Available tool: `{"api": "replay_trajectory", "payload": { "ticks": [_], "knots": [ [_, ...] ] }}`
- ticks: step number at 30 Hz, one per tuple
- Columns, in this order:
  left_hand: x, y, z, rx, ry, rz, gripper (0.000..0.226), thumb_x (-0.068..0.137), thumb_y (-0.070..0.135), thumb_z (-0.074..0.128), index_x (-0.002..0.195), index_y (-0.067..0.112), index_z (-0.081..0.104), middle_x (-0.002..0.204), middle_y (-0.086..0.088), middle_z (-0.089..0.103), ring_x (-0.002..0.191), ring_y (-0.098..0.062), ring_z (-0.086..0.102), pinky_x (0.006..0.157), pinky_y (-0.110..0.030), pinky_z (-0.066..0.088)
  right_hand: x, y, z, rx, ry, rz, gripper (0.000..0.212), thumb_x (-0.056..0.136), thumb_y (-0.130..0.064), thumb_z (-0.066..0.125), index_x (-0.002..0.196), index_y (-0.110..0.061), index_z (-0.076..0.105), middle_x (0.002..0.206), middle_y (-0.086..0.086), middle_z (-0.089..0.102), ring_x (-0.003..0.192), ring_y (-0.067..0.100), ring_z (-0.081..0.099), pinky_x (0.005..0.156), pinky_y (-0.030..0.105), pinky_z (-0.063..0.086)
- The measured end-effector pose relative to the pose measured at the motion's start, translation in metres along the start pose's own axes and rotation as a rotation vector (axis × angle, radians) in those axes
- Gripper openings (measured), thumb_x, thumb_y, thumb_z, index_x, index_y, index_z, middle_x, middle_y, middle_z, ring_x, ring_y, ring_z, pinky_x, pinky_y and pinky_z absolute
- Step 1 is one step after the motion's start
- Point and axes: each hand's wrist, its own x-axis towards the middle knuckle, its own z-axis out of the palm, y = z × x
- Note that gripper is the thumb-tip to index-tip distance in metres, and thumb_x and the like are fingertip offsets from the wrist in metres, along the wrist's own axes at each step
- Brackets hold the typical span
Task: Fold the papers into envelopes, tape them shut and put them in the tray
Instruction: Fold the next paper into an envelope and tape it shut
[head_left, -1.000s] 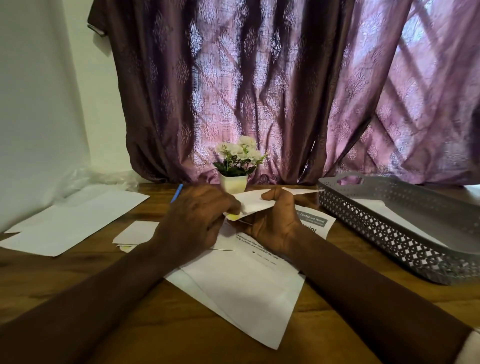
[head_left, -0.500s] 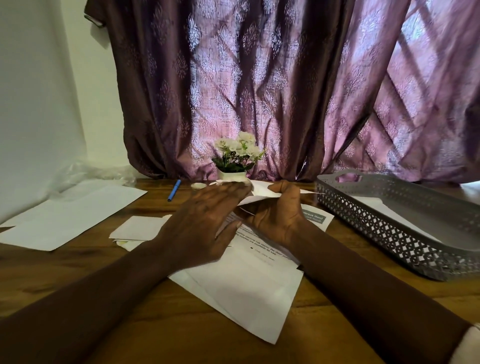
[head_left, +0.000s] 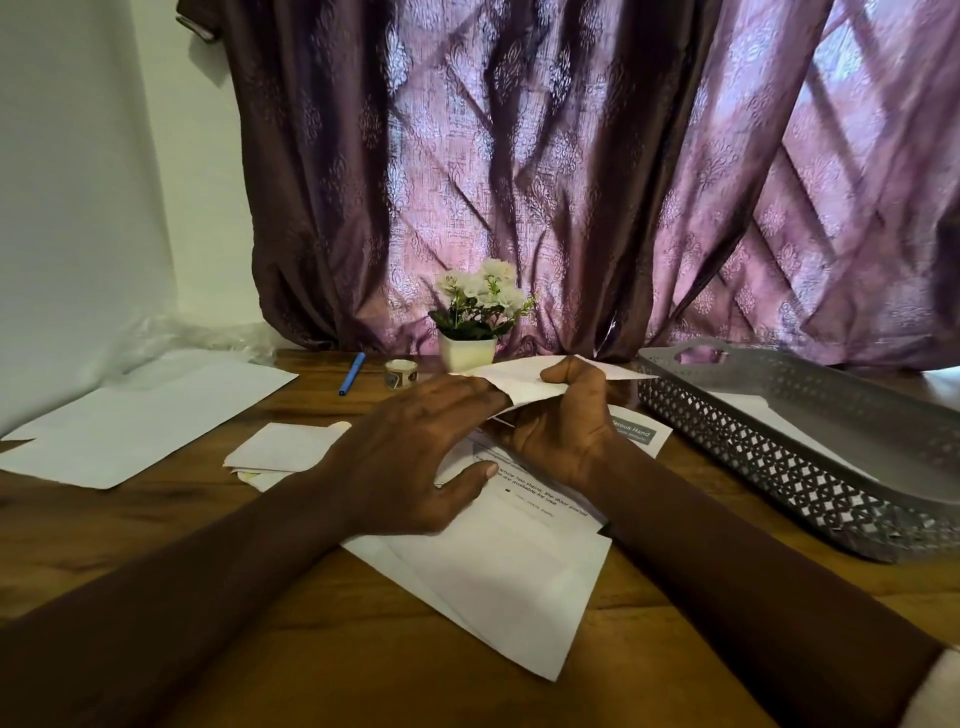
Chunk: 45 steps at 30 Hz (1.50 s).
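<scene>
My right hand (head_left: 563, 421) grips a folded white paper envelope (head_left: 524, 382) and holds it a little above the table, thumb on top. My left hand (head_left: 415, 452) is spread flat beside it, fingers apart, with its fingertips at the envelope's left edge and its thumb on the printed sheets (head_left: 509, 561) that lie under both hands. A small tape roll (head_left: 401, 373) stands behind my left hand. The grey perforated tray (head_left: 810, 467) sits on the right with white paper inside it.
A blue pen (head_left: 352, 373) lies near the tape. A small pot of white flowers (head_left: 475, 322) stands at the back by the purple curtain. Blank sheets (head_left: 140, 421) lie at the left, with a small folded paper (head_left: 280, 449) closer in.
My left hand has let go of its pinch at the envelope and spread flat. The tape roll, hidden behind that hand before, is now in sight. The view has tilted up slightly.
</scene>
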Motion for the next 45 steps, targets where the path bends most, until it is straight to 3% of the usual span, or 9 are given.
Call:
{"api": "replay_trajectory", "payload": {
  "ticks": [7, 13, 17, 21, 25, 31, 36, 40, 45],
  "knots": [
    [0.004, 0.007, -0.005, 0.176, -0.01, 0.026, 0.051, 0.085, 0.041, 0.07, 0.121, 0.005, 0.069, 0.115, -0.014, 0.075, 0.106, -0.031, 0.071, 0.098, -0.049, 0.052, 0.0, 0.002, -0.001, -0.056, -0.077, 0.071, 0.058, 0.07, -0.024, 0.041, 0.122, -0.003, 0.055, 0.111, 0.021, 0.064, 0.09, 0.033, 0.063, 0.091, 0.048, 0.052],
    [0.007, 0.003, 0.003, 0.064, 0.058, -0.007, 0.035, 0.072, 0.004, 0.084, 0.105, -0.001, 0.075, 0.095, -0.016, 0.077, 0.082, -0.031, 0.075, 0.073, -0.034, 0.059, -0.003, 0.003, 0.005, -0.095, -0.128, 0.108, 0.069, 0.081, -0.039, 0.054, 0.14, -0.004, 0.053, 0.125, 0.024, 0.056, 0.115, 0.037, 0.051, 0.102, 0.052, 0.041],
    [0.005, 0.005, 0.008, -0.299, 0.137, -0.151, 0.038, 0.095, 0.019, 0.058, 0.13, 0.004, 0.065, 0.126, -0.012, 0.071, 0.116, -0.025, 0.067, 0.094, -0.024, 0.052, 0.001, -0.003, 0.004, 0.06, -0.11, -0.041, 0.079, 0.084, -0.052, 0.066, 0.141, -0.001, 0.05, 0.12, 0.023, 0.052, 0.12, 0.04, 0.054, 0.111, 0.055, 0.044],
    [0.0, 0.011, 0.016, -0.274, -0.191, -0.204, 0.073, 0.092, 0.071, 0.042, 0.154, 0.036, 0.027, 0.156, 0.008, 0.044, 0.138, -0.006, 0.041, 0.11, -0.025, 0.038, 0.0, -0.006, 0.002, 0.112, -0.132, -0.106, 0.074, 0.077, -0.047, 0.072, 0.136, -0.005, 0.054, 0.119, 0.022, 0.054, 0.13, 0.046, 0.055, 0.116, 0.064, 0.037],
    [-0.001, 0.01, 0.018, -0.204, -0.27, -0.252, 0.067, 0.084, 0.08, 0.045, 0.134, 0.037, 0.039, 0.136, 0.009, 0.053, 0.113, -0.001, 0.046, 0.086, -0.014, 0.032, -0.002, 0.0, 0.001, 0.007, -0.14, -0.011, 0.047, 0.088, -0.036, 0.063, 0.123, -0.005, 0.059, 0.112, 0.021, 0.059, 0.11, 0.036, 0.056, 0.113, 0.055, 0.042],
    [-0.002, 0.011, 0.016, -0.209, -0.327, -0.278, 0.063, 0.074, 0.087, 0.041, 0.118, 0.044, 0.03, 0.126, 0.006, 0.057, 0.091, 0.011, 0.043, 0.072, -0.008, 0.025, -0.001, 0.005, 0.001, -0.079, -0.102, 0.043, 0.06, 0.087, -0.033, 0.06, 0.138, -0.002, 0.055, 0.118, 0.023, 0.056, 0.112, 0.037, 0.056, 0.109, 0.054, 0.044],
    [-0.003, 0.007, 0.019, -0.18, -0.428, -0.315, 0.078, 0.073, 0.091, 0.043, 0.128, 0.039, 0.025, 0.123, 0.017, 0.04, 0.094, 0.001, 0.039, 0.066, -0.005, 0.023, 0.002, 0.006, 0.001, -0.111, -0.144, -0.025, 0.038, 0.087, -0.047, 0.069, 0.103, -0.014, 0.078, 0.097, 0.01, 0.075, 0.087, 0.026, 0.075, 0.082, 0.042, 0.063],
    [-0.001, 0.01, 0.014, -0.264, -0.283, -0.309, 0.05, 0.078, 0.08, 0.053, 0.106, 0.039, 0.043, 0.095, 0.024, 0.04, 0.083, 0.001, 0.047, 0.061, -0.012, 0.027, 0.005, 0.01, 0.002, -0.067, -0.095, -0.018, 0.073, 0.059, -0.053, 0.085, 0.116, -0.01, 0.071, 0.106, 0.018, 0.068, 0.107, 0.034, 0.069, 0.1, 0.052, 0.052],
    [0.012, 0.001, -0.013, -0.606, 0.149, -0.112, 0.014, 0.093, 0.043, 0.065, 0.083, 0.034, 0.069, 0.073, 0.017, 0.067, 0.068, -0.011, 0.066, 0.059, -0.027, 0.052, 0.009, 0.002, -0.003, 0.047, -0.004, -0.082, 0.042, 0.088, -0.039, 0.069, 0.114, -0.008, 0.058, 0.093, 0.018, 0.06, 0.092, 0.033, 0.061, 0.104, 0.051, 0.047]
  ]
}}
